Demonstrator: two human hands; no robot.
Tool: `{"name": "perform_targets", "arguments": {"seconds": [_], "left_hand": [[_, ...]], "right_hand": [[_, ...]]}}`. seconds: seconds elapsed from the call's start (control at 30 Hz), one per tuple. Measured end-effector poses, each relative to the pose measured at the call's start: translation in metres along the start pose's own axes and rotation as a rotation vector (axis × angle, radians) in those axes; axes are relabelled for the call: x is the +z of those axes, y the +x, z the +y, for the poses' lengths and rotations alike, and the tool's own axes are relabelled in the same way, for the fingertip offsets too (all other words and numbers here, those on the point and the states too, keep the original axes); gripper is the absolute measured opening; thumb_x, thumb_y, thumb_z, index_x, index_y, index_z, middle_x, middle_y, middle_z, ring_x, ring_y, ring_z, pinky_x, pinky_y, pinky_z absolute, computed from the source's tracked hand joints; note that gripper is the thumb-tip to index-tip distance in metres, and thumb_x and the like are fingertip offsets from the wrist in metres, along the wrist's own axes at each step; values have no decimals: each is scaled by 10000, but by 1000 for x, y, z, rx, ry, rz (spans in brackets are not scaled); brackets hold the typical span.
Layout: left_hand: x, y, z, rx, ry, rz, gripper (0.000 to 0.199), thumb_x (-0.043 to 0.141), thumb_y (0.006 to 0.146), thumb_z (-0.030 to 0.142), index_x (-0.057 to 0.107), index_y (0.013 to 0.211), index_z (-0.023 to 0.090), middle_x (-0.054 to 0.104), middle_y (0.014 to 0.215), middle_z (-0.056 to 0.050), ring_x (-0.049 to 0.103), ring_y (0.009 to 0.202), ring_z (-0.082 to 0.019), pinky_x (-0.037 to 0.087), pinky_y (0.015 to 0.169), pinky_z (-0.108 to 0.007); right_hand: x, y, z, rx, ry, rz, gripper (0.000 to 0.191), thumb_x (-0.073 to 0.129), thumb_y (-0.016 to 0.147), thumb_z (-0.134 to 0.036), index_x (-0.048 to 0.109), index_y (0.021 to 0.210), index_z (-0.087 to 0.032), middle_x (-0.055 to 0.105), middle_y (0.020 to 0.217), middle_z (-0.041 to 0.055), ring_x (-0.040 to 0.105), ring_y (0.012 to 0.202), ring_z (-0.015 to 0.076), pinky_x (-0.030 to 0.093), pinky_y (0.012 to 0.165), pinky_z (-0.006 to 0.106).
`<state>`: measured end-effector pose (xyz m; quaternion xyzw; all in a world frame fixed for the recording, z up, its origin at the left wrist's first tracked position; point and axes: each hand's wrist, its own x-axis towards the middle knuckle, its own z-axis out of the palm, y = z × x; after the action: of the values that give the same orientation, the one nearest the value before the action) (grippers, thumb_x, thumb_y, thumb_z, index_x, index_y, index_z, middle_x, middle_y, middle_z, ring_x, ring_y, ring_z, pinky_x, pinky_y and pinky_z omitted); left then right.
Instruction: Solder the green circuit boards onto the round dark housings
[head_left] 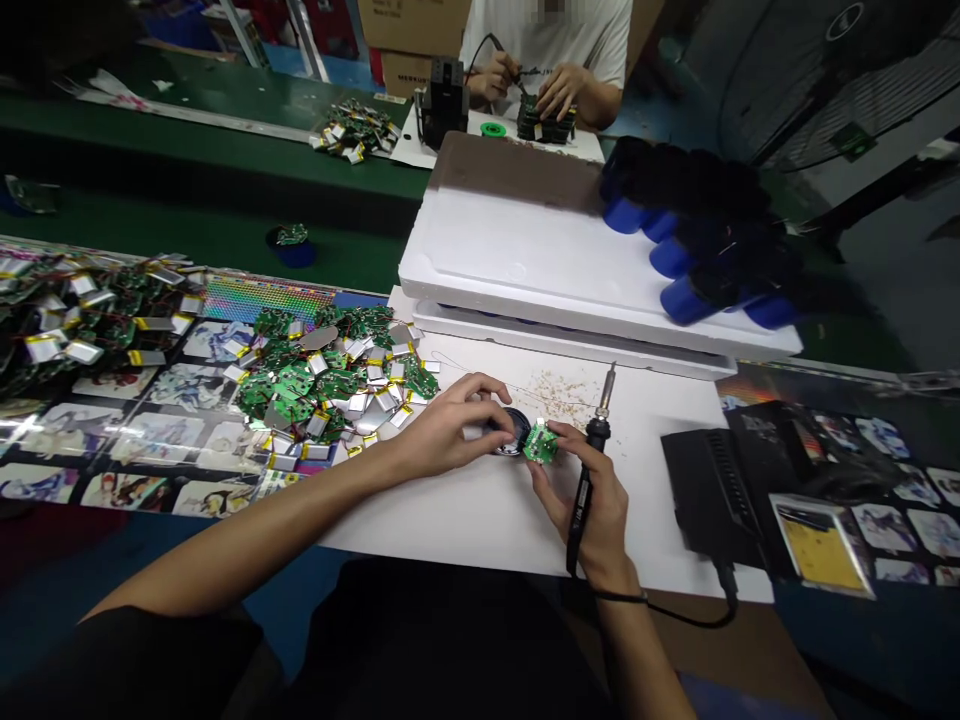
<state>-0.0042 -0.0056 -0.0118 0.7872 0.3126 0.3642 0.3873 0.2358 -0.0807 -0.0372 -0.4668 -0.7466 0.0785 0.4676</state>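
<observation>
My left hand (pixel 452 430) is closed, its thumb and fingertips gripping a small round black part (pixel 516 420) over the white board. Beside that part, my right hand (pixel 604 515) pinches a small green circuit board (pixel 540 443) between thumb and fingers. The same hand also carries a soldering iron (pixel 582 505), its metal tip pointing up and away from me. The board's edge sits close against the round part; whether wires join them I cannot tell. To the left of my left hand lies a pile of green circuit boards with silver battery packs (pixel 319 385).
White foam trays (pixel 517 245) stand ahead, bearing several blue-and-black cups (pixel 686 300). A black box with a cord (pixel 709 490) and a bagged yellow item (pixel 821 545) lie to the right. More boards (pixel 82 320) are at far left. Opposite, a person in a white shirt (pixel 604 30) works.
</observation>
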Motion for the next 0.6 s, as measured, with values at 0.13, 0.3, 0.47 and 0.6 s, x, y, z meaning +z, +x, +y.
{"name": "perform_targets", "arguments": {"seconds": [0.13, 0.3, 0.47, 0.6], "left_hand": [[-2, 3, 4, -208, -144, -11, 191, 672, 1021, 353, 729, 1000, 172, 719, 931, -50, 640, 839, -163, 491, 785, -270], [-4, 4, 8, -307, -256, -37, 241, 679, 1002, 399, 704, 979, 160, 671, 782, 1, 561, 702, -123, 405, 669, -234], [-5, 4, 9, -302, -259, -35, 228, 686, 986, 385, 707, 957, 160, 663, 782, 3, 541, 705, -122, 385, 656, -236], [-3, 3, 8, -288, -255, -34, 187, 690, 983, 347, 716, 951, 165, 686, 802, 0, 549, 710, -119, 396, 665, -237]], "right_hand": [[4, 5, -3, -28, 4, -52, 570, 817, 885, -131, 569, 1386, -242, 767, 1316, 137, 778, 1189, 269, 688, 977, 470], [11, 17, -10, -103, 19, -143, 528, 785, 899, -113, 588, 1370, -246, 766, 1292, 145, 748, 1185, 282, 662, 966, 518], [14, 17, -13, -66, 11, -107, 529, 775, 900, -112, 578, 1375, -239, 754, 1313, 150, 736, 1186, 294, 641, 968, 547], [17, 15, -15, 28, 80, 13, 477, 744, 911, -93, 599, 1330, -269, 779, 1185, 83, 761, 1108, 264, 655, 951, 509]]}}
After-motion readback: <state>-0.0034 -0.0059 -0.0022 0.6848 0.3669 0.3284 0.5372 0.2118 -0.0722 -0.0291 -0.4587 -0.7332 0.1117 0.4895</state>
